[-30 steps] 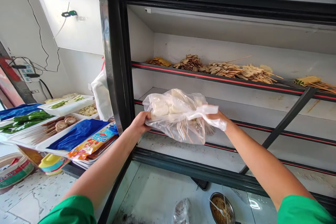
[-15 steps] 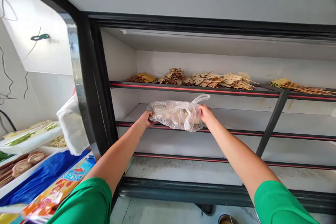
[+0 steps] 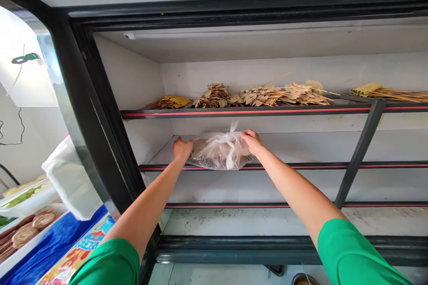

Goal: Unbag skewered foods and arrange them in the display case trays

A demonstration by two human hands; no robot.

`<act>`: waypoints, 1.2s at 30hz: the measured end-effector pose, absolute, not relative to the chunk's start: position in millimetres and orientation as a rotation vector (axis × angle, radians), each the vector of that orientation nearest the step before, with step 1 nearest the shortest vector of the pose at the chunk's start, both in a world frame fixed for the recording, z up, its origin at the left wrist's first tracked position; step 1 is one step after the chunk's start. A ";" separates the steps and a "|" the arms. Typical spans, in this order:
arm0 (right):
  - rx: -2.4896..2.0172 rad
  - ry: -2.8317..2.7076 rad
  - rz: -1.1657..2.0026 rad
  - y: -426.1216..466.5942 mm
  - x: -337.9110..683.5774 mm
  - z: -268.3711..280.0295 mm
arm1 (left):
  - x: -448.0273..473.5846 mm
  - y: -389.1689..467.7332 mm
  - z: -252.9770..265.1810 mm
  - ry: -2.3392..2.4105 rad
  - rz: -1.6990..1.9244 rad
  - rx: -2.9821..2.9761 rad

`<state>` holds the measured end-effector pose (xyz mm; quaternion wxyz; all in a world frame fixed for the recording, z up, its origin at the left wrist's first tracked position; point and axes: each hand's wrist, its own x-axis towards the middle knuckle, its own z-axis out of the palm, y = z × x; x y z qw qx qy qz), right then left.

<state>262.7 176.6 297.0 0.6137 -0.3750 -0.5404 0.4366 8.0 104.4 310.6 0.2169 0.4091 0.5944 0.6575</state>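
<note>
A clear plastic bag point(image 3: 219, 153), knotted on top, has pale contents that I cannot make out. It is at the left part of the second shelf point(image 3: 301, 147), its lower front overlapping the red-striped shelf edge. My left hand point(image 3: 183, 148) is closed at the bag's left end. At the upper right side, my right hand point(image 3: 251, 140) pinches the plastic. Whether the bag's full weight rests on the shelf is hidden from this angle.
Skewer bundles point(image 3: 264, 95) lie along the top shelf. A slanted dark post point(image 3: 359, 153) crosses the shelves at right, and the cabinet's black frame point(image 3: 90, 93) stands at left. Beside it are food trays point(image 3: 25, 200) and a white plastic bag point(image 3: 72, 178). Below sits a bowl point(image 3: 304, 279).
Both hands and the plastic bag have moved a little deeper over the second shelf. The bag's knot has turned toward its middle. My view has shifted right and closer to the cabinet.
</note>
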 end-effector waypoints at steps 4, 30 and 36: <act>-1.006 -1.783 0.459 163.2 250.6 312.7 | 54.1 98.4 325.1 1.578 1.510 2.199; -0.907 -1.607 0.111 127.9 302.9 295.4 | 74.4 8.6 297.4 2.042 1.733 2.874; -0.675 -2.327 -0.429 69.1 264.8 310.2 | 96.4 13.4 328.3 2.155 0.876 3.224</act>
